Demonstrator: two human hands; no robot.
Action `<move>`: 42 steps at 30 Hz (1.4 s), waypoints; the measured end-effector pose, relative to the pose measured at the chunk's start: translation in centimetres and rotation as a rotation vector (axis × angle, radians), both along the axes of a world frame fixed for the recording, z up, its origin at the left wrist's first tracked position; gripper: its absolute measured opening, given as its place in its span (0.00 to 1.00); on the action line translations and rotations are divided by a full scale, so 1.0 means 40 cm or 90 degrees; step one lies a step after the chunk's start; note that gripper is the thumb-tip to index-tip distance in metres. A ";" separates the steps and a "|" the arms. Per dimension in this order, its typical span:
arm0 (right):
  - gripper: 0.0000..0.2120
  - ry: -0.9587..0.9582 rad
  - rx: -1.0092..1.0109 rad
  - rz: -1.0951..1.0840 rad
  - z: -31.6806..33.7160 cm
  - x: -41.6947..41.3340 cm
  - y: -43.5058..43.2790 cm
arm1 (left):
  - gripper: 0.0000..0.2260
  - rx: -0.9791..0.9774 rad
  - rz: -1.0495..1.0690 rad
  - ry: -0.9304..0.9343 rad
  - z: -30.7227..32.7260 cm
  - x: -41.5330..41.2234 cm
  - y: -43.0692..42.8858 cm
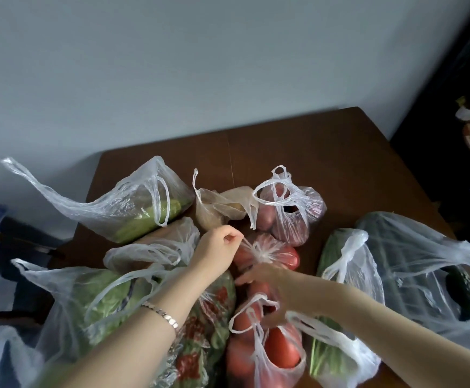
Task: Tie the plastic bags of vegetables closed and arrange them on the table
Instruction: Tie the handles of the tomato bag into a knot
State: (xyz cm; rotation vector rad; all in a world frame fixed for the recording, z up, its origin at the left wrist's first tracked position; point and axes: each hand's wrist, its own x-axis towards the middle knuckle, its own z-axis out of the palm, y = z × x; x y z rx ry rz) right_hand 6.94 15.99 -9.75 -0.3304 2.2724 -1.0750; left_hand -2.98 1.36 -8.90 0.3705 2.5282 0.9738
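Note:
Several clear plastic bags of vegetables lie on a brown table (326,152). In the middle sits a small bag of red tomatoes (281,254) with a gathered knot. My left hand (217,247) pinches one handle strand of that bag and pulls it to the left. My right hand (267,287) lies just below the knot, its fingers blurred and partly hidden among plastic. In front stands an open bag of tomatoes (267,351), handles loose. An open bag of leafy greens (102,301) lies at the left front.
At the back are a bag of green stalks (133,217), a brownish bag of potatoes (219,211) and a bag of reddish vegetables (292,217). Bags with cucumbers (412,264) fill the right. A dark chair (24,247) stands left of the table.

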 end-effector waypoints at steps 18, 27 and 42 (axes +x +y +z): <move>0.14 0.112 0.006 -0.602 0.024 0.008 0.031 | 0.18 -0.358 -0.326 -0.342 0.048 0.179 -0.035; 0.10 0.085 -0.025 -0.579 0.041 0.016 0.032 | 0.09 -0.313 -0.352 -0.456 0.102 0.180 -0.021; 0.06 -0.083 -0.169 -0.514 0.105 0.089 0.051 | 0.08 -0.116 0.077 -0.282 0.071 0.192 -0.055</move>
